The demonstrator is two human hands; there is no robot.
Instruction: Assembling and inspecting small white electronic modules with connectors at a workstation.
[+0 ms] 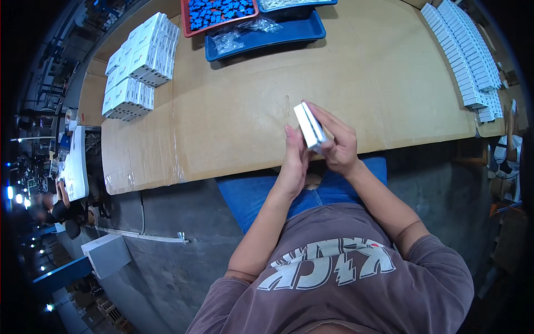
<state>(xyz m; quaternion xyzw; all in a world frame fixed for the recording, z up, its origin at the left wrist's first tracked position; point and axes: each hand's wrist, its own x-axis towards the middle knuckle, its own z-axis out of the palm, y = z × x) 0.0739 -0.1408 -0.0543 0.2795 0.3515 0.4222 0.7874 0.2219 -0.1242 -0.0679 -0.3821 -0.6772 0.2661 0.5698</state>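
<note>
The person's right hand grasps a white box just above the near edge of the cardboard-covered surface, its fingers along the box's right side, probably to keep it steady while tilted; the left hand stands close at the box's near-left side, thumb raised, perhaps to support it from below, though one cannot tell whether it grips; toward the far left corner, white cartons are piled in tiers, likely to save room; more white boxes line the right edge in rows, apparently to leave the middle free; by the far edge sit a red tray of blue pieces and a blue tray with clear plastic packets, their walls seemingly keeping small items from scattering.
</note>
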